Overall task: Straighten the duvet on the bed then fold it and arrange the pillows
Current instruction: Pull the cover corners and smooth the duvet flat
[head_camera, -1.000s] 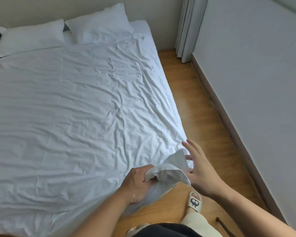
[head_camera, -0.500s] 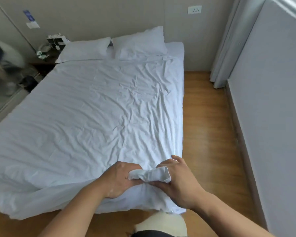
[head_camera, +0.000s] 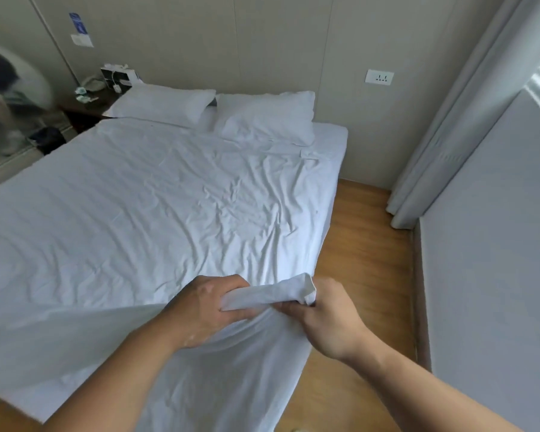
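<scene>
Two hands meet on one bunched corner (head_camera: 272, 291) of the white duvet (head_camera: 169, 213), at the near right corner of the bed.

Left hand (head_camera: 206, 307): grip closed, fingers curled over the gathered cloth, thumb under it. Right hand (head_camera: 328, 322): grip closed likewise, fingertips pinching the other end of the same roll of cloth, whose tip pokes up just above the knuckles. The hands are a little apart, the roll spanning between them. The corner is lifted off the bed; cloth below it hangs slack towards the wooden floor (head_camera: 362, 260).

The rest of the duvet lies spread over the bed, covering nearly all of it, heavily creased through the middle and towards the right side. Its far edge reaches two white pillows. Left pillow (head_camera: 166, 102) and right pillow (head_camera: 268, 118) lie flat, side by side at the head wall. A strip of bare sheet (head_camera: 334, 135) shows at the far right corner of the mattress.

Beyond the bed: a dark nightstand (head_camera: 85, 109) at far left with small items too small to identify; a wall socket (head_camera: 379, 77) above the right pillow; a pale curtain (head_camera: 443, 135) hanging to the floor on the right
</scene>
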